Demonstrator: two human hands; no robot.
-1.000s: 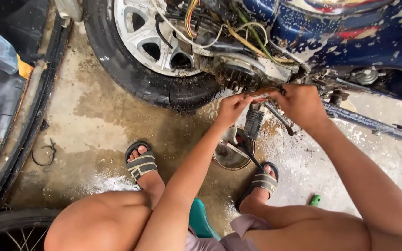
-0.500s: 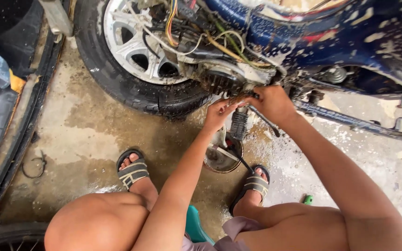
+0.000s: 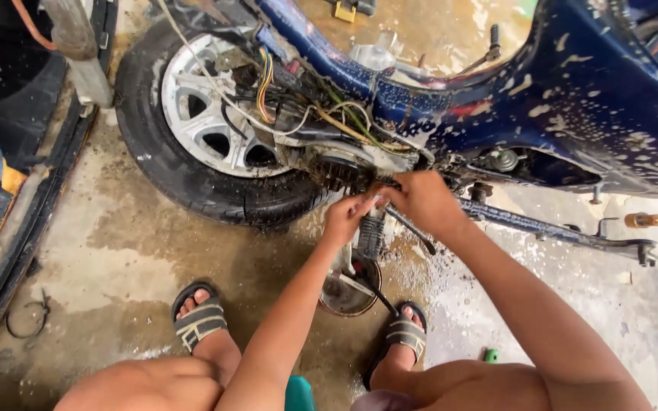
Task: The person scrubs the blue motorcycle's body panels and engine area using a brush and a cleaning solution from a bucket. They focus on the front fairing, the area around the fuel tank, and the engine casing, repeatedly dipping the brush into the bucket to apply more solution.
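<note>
Left hand (image 3: 350, 215) and right hand (image 3: 423, 202) together at frame centre, fingers pinched on small part at motorcycle's greasy sprocket area (image 3: 336, 173). What they grip too small to tell. Blue motorcycle frame (image 3: 573, 114), splashed with suds, runs toward 2 o'clock. Rear wheel (image 3: 215, 129), silver spokes, at 10 o'clock; loose wires (image 3: 298, 114) draped beside it. Footpeg (image 3: 371, 234) just below hands. Round metal dish (image 3: 349, 283) on wet concrete floor (image 3: 116, 243) at 6 o'clock, between sandalled feet (image 3: 199, 320).
</note>
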